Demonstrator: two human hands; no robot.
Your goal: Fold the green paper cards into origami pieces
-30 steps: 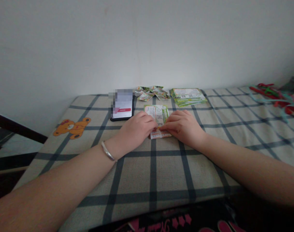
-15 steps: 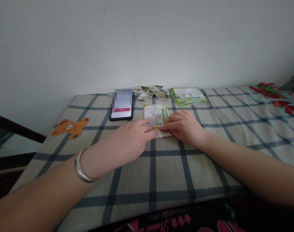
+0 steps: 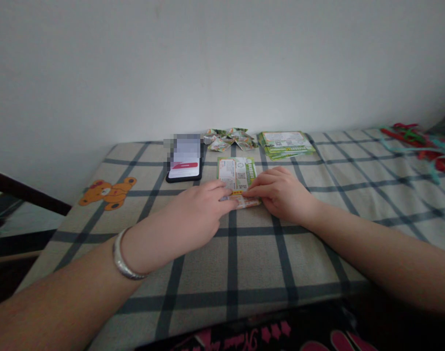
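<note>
A printed green-and-white paper sheet (image 3: 231, 171) lies flat on the checked cloth in front of me, its near edge folded up into a strip. My left hand (image 3: 203, 204) grips the fold at its left end, the fingers closed on the paper. At the other end, my right hand (image 3: 280, 192) pinches the same fold, thumb tucked beneath the fingers. The thumb tips are partly hidden. Beyond the sheet sit several folded paper pieces (image 3: 229, 140) with pointed corners. A stack of similar printed sheets (image 3: 286, 145) is to their right.
A phone (image 3: 184, 161) with a lit, partly blurred screen lies left of the folded pieces. Further left is a flat orange bear figure (image 3: 108, 193). Red and teal strips (image 3: 419, 144) are at the far right. A wall (image 3: 222, 63) rises behind the table.
Both hands stay at the folded edge with almost no movement. The fold strip shows slightly more between the fingers. The camera view has shifted a little.
</note>
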